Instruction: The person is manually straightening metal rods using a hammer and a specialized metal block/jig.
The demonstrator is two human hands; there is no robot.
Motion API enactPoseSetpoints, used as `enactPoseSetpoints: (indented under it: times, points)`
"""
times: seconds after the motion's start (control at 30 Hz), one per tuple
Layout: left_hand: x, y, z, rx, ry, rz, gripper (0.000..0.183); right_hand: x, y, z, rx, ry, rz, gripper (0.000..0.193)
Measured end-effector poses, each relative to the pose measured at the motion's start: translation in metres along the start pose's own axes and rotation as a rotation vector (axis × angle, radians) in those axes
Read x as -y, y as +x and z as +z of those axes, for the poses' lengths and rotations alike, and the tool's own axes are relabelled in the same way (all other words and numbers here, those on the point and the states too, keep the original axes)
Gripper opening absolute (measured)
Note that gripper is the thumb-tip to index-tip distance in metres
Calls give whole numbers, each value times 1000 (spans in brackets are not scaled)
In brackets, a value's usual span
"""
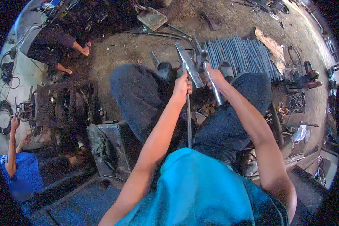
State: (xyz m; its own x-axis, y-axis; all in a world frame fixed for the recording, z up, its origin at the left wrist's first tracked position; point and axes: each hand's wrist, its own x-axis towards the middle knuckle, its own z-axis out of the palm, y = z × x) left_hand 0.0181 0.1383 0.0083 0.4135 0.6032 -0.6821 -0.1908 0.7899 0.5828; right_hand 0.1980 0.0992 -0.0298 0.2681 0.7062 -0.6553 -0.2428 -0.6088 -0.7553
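My left hand (182,86) is closed around a thin metal rod (189,124), which runs from between my knees toward my lap. Just beyond that hand, a flat shiny metal bar (187,62) lies at a slant, and the rod's far end reaches it. My right hand (214,76) grips a hammer-like tool with a shiny metal handle (217,94). Its dark rounded head (204,54) sticks out past my fingers, just right of the bar. My fingers partly hide the tool, so its exact shape cannot be made out.
A row of dark metal rods (239,56) lies on the ground at the far right, beside a wooden board (271,51). A machine with a reddish disc (312,85) stands farther right. At left, a person in blue (22,167) works near a metal frame; another person's legs (52,49) show beyond.
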Motion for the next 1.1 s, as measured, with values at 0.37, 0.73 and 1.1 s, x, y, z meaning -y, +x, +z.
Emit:
enactPoseSetpoints:
  times: [0.37, 0.73, 1.1]
  points:
    - [34, 13, 5, -37, 289, 1, 45, -21, -70, 6, -71, 118, 28, 53]
    - [42, 49, -33, 69, 128, -49, 37, -11, -82, 56, -131, -60, 60, 58]
    - [79, 73, -23, 55, 229, -122, 44, -41, -66, 18, 23, 179, 33, 54]
